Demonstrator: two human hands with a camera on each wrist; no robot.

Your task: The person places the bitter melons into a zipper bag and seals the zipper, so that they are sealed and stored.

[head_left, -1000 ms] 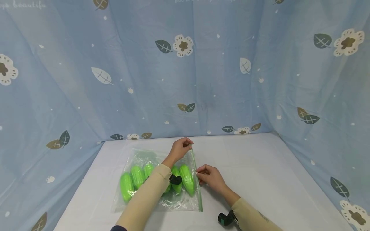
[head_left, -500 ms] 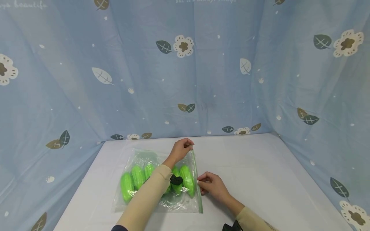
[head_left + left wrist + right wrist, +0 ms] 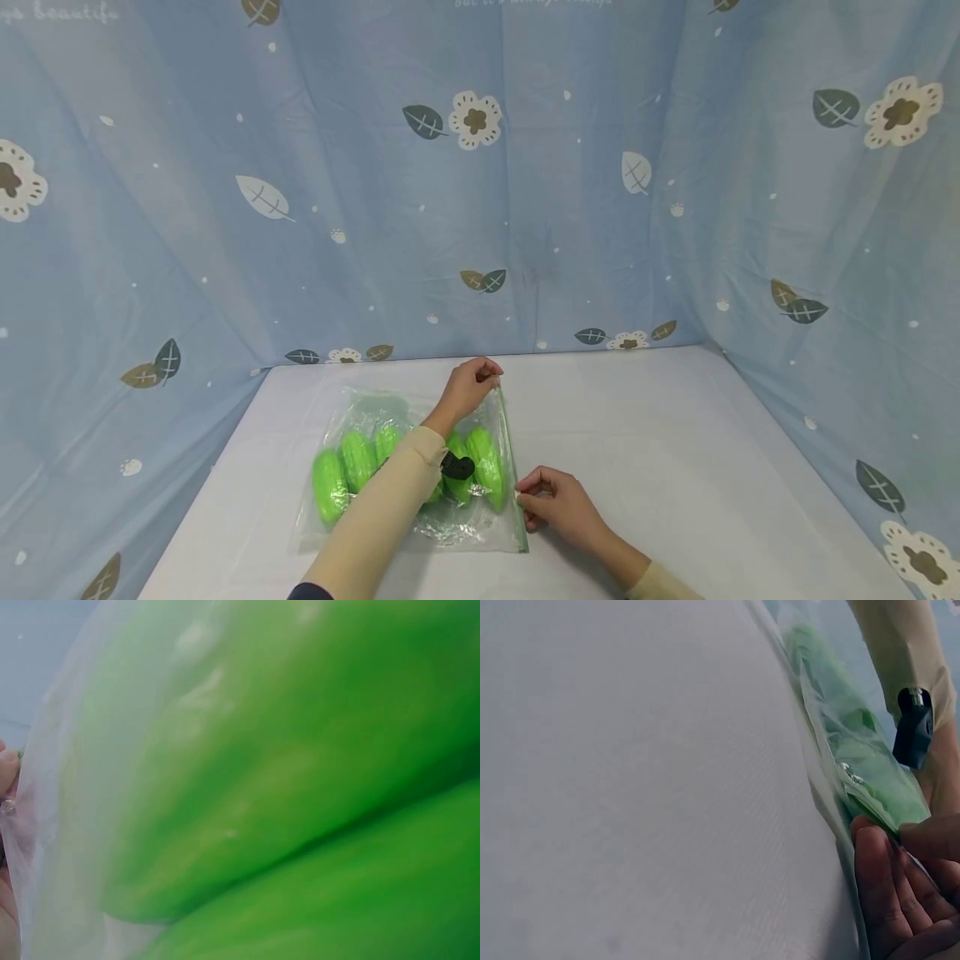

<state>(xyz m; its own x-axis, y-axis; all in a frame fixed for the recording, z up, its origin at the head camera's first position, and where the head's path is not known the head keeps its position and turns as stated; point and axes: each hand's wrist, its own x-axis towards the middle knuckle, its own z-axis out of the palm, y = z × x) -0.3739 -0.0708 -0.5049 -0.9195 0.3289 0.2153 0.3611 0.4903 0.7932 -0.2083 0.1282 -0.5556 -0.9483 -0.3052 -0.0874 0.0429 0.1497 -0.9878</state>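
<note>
A clear zip bag [image 3: 465, 533] lies flat on the table, its green-edged zip strip [image 3: 522, 537] along the right side. Inside are several bright green, elongated, cucumber-like vegetables [image 3: 330, 486], partly hidden by the left forearm. My left hand [image 3: 467, 390] pinches the strip's far corner, the arm reaching across the bag. Lower along the same strip, my right hand [image 3: 562, 507] pinches it between thumb and fingers. In the right wrist view the thumb and fingers [image 3: 875, 862] meet on the strip. One vegetable [image 3: 247, 787] fills most of the left wrist view through the plastic.
The white tabletop [image 3: 660, 442] stretches right of the bag. Behind it and at both sides hangs a blue curtain [image 3: 570, 250] with leaf and flower prints. A black wrist device [image 3: 456, 466] sits on the left forearm, over the bag.
My right hand has slid along the zip strip toward the near end, pinching it throughout. My left hand has stayed at the far corner, and the bag has hardly moved.
</note>
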